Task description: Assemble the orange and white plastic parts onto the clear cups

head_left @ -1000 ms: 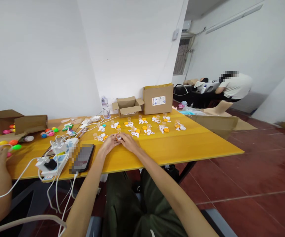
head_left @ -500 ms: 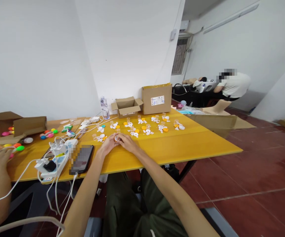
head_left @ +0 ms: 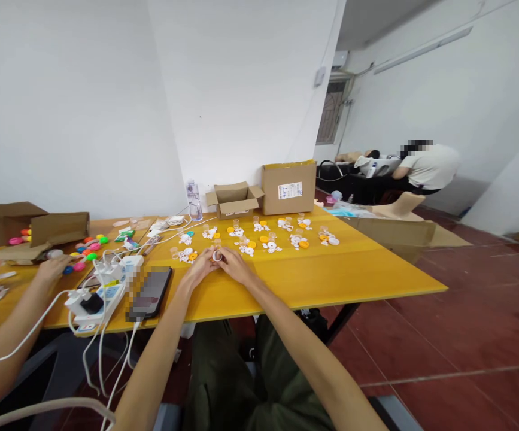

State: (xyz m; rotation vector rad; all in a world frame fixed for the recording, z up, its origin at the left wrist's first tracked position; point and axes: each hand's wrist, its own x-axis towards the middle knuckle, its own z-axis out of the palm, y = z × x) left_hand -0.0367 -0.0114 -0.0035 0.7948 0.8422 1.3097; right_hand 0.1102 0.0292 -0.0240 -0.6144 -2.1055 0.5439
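Observation:
My left hand (head_left: 200,267) and my right hand (head_left: 233,266) meet over the yellow table (head_left: 313,275), both pinching one small round white and orange part (head_left: 216,256) between the fingertips. Just beyond them lie several groups of small white and orange parts (head_left: 268,239) and tiny clear cups (head_left: 175,252) spread in rows. A black phone (head_left: 150,292) lies flat just left of my left wrist.
A white power strip (head_left: 97,293) with chargers and cables sits left of the phone. A co-worker's hand (head_left: 52,267) reaches to coloured balls (head_left: 84,254) beside an open box (head_left: 30,230). Two cardboard boxes (head_left: 263,191) and a bottle (head_left: 193,200) stand by the wall. Another person (head_left: 425,167) sits far right.
My hands stay together on the small part, lifted slightly. The co-worker's hand at the left has moved forward and right, toward the coloured balls. The view has tilted up a little.

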